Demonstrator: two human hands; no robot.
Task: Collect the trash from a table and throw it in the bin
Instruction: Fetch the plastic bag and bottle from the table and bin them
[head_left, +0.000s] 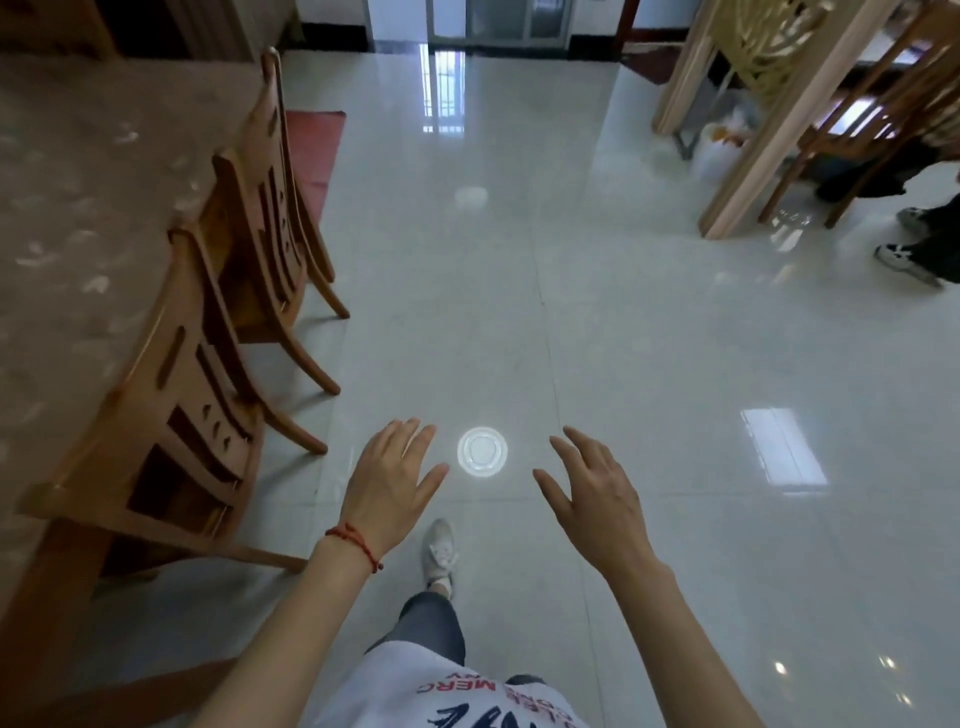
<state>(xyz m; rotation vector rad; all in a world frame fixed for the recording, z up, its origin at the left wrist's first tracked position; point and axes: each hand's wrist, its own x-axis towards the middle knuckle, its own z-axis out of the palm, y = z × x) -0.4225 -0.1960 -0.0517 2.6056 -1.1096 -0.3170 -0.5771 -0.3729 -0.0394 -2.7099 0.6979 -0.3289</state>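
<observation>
Glossy pale tiled floor (649, 338) beneath both grips, with a marbled bench (67, 208) and wooden chairs (208, 364) to the left of the left hand (387, 488). Left hand and right hand (597, 499) are spread wide, palms down, each grip empty; a round white glare spot (482, 451) lies between them. A white bag (719, 148) far beyond the right hand is blurred, contents unclear; no trash or bin can be made out.

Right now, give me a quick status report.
Left hand open, empty. Right hand open, empty. No trash or bin seen. Table left, floor ahead clear.
</observation>
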